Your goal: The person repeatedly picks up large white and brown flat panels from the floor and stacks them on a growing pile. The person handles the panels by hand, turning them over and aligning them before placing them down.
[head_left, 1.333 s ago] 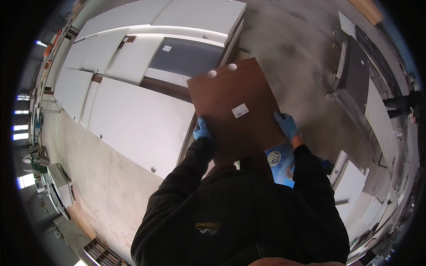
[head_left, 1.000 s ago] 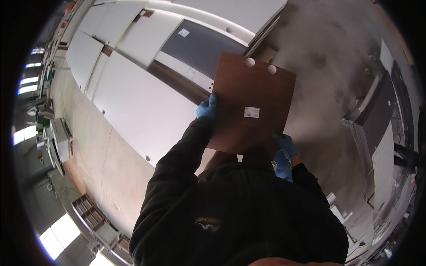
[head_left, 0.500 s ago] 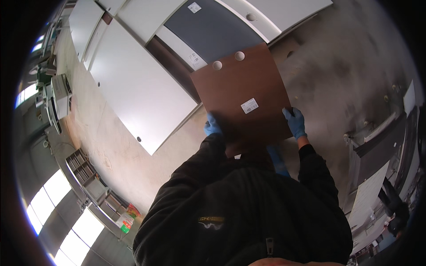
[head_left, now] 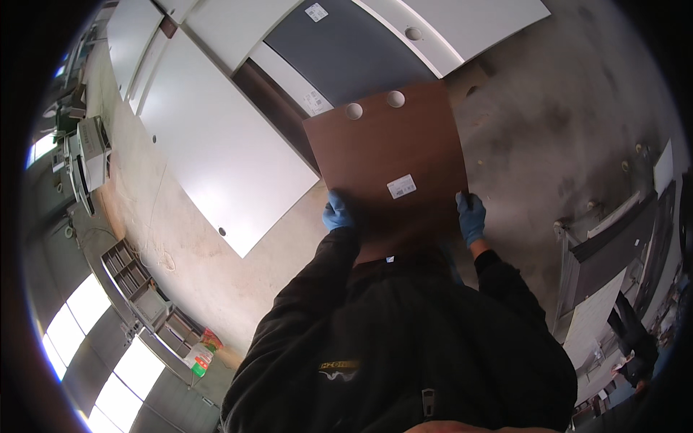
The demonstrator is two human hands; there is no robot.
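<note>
Holding a brown wood-grain panel in front of the body, between left hand and right hand, both in blue gloves. Closed on opposite side edges, nearer the body than the far end, with some fingers hidden by the panel. Showing, on the upper face, a white label near the middle and two round holes near the far edge. Overlapping a dark grey panel in view; cannot tell whether touching. Near a large white panel to the left. Looking down on a stained floor at right, with a person in dark clothing farther off. Facing bright windows at lower left. Reaching forward with both arms in black sleeves, hands roughly level.
</note>
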